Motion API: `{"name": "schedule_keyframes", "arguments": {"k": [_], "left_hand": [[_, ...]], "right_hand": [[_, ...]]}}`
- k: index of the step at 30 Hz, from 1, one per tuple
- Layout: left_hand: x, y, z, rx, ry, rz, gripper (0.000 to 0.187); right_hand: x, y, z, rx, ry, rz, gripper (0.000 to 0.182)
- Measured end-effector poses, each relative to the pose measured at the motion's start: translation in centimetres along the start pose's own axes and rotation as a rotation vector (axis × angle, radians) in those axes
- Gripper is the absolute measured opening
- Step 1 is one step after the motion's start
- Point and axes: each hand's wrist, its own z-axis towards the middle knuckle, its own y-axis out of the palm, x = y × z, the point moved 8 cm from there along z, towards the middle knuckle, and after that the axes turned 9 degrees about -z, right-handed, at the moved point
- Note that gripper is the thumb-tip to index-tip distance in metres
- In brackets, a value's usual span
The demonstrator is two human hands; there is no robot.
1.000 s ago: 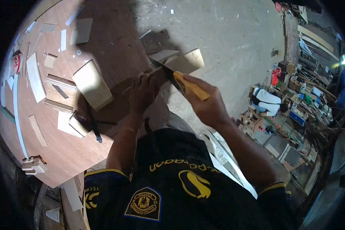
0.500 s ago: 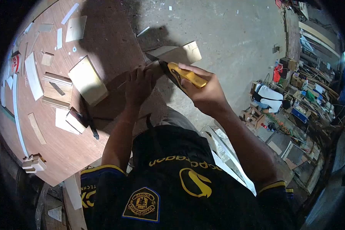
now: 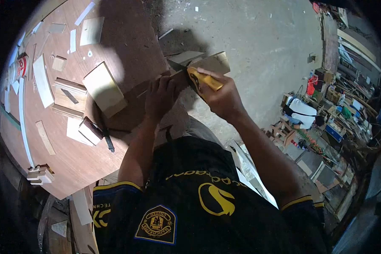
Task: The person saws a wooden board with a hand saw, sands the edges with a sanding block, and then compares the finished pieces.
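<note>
My right hand (image 3: 225, 98) is closed around the yellow handle of a hand saw (image 3: 211, 82). Its dark blade points away to the upper left and lies against a wooden board (image 3: 216, 64) that juts past the table edge. On the near part of this board, my left hand (image 3: 160, 98) bears down with bent fingers, just left of the blade. Shadow covers much of the board there, so the exact place of the cut is hard to see.
On the brown worktable (image 3: 135, 38) lie a pale wooden block (image 3: 104, 89), a grooved wooden piece (image 3: 70, 98), a dark tool (image 3: 109, 139) and several offcuts. Concrete floor (image 3: 249, 51) stretches to the right. A person in white (image 3: 302, 112) bends near piled scrap wood (image 3: 351, 101).
The saw and my right hand have pushed forward and left along the board. My left hand keeps its place on the wood. The whole view has shifted slightly.
</note>
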Motion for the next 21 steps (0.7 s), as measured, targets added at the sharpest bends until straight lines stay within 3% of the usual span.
{"name": "schedule_keyframes", "arguments": {"k": [4,6,7,9,12,14,17,20,21], "left_hand": [[0.0,0.5,-0.2,-0.047,-0.054,0.012,0.023],[0.0,0.1,-0.1,0.016,0.038,-0.007,0.022],[0.3,0.3,-0.3,0.016,0.043,-0.016,0.022],[0.1,0.1,-0.3,0.066,0.052,0.021,0.022],[0.4,-0.2,-0.1,0.041,0.061,0.003,0.022],[0.1,0.0,-0.3,0.02,0.041,0.006,0.021],[0.1,0.3,0.2,0.04,0.057,0.017,0.021],[0.0,0.3,0.0,0.065,0.08,0.022,0.024],[0.0,0.3,-0.1,0.056,0.079,-0.009,0.026]], "right_hand": [[-1.3,-0.3,-0.4,0.112,-0.082,-0.09,0.031],[0.5,0.3,0.3,-0.141,0.201,0.026,0.036],[1.4,0.1,0.2,-0.134,0.207,0.021,0.036],[1.3,0.0,0.5,-0.019,-0.052,0.053,0.034],[-0.4,1.5,-1.0,0.167,-0.179,-0.082,0.034],[-1.3,1.1,-1.2,0.128,-0.188,-0.181,0.035],[1.9,0.7,0.6,-0.165,0.175,0.048,0.032],[1.4,0.0,1.1,-0.018,0.04,-0.178,0.029],[1.3,0.2,1.2,-0.027,0.08,-0.2,0.029]]}}
